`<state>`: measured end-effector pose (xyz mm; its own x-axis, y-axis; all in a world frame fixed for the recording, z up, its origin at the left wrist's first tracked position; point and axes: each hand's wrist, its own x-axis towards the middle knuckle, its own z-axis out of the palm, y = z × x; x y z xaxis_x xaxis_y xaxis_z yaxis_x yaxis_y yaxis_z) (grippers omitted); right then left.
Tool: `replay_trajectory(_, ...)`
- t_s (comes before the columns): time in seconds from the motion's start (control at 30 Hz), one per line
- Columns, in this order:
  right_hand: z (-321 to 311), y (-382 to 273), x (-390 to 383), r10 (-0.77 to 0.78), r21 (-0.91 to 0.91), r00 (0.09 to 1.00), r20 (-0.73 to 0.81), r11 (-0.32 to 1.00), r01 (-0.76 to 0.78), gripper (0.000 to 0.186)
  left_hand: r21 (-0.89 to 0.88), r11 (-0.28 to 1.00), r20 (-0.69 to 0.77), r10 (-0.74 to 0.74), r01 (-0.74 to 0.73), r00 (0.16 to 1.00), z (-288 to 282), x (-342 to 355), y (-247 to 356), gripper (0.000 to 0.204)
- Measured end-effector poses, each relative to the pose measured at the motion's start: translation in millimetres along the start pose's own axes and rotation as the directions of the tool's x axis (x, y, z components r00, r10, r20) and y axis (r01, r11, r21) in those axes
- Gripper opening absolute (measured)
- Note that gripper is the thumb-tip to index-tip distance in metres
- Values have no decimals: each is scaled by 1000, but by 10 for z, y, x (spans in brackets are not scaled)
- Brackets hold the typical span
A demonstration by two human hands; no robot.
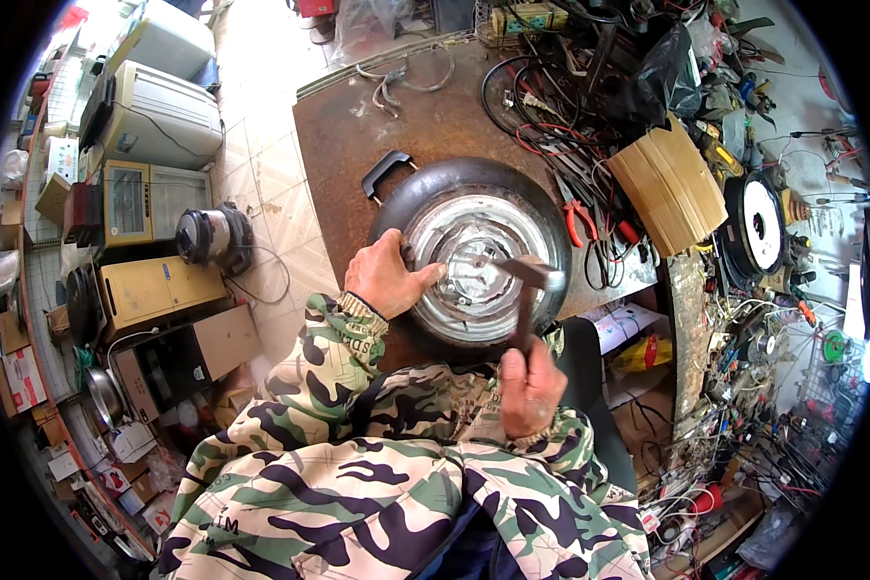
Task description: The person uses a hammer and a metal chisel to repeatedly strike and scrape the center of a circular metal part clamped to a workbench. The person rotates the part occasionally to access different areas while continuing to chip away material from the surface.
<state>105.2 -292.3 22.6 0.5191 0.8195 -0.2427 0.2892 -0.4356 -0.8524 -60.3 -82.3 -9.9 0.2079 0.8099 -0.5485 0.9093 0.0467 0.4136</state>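
A round black pan [474, 174] with a side handle [387, 174] lies bottom up on the brown table in front of me. Its underside has silvery, scuffed metal rings [474, 217]. My left hand [391, 275] grips the pan's left side, thumb reaching over the metal rings; a small dark piece shows between thumb and forefinger, too unclear to name. My right hand [532, 391] is closed round the handle of a hammer [525, 314]. The hammer's head is over the right part of the metal underside; whether it touches cannot be seen.
Red-handled pliers [578, 222], tangled cables [541, 101] and a cardboard piece [667, 184] lie right of the pan on the table [338, 126]. A pressure cooker [213, 237] and several boxy appliances stand at the left. Crowded tools and wires fill the right side.
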Motion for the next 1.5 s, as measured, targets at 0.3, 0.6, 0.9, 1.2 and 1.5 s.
replay_trajectory(0.3,-479,222,-122,50,-78,995,-87,995,-57,23,-134,978,-132,145,-162,981,158,11,-233,50)
replay_trajectory(0.6,-399,403,-265,108,-42,993,-55,993,-110,22,-664,730,-85,141,-161,986,186,94,-592,29)
replay_trajectory(0.9,-443,418,-138,123,-50,991,-59,991,-126,21,-583,737,-363,143,-344,921,-601,-431,-133,28)
replay_trajectory(1.2,-505,231,98,-76,-108,995,-68,992,68,28,-457,747,-412,303,-482,860,-405,-345,-42,13)
replay_trajectory(1.5,-532,304,239,-82,-122,996,-41,990,77,32,-276,636,-352,630,-720,692,-543,-571,396,25)
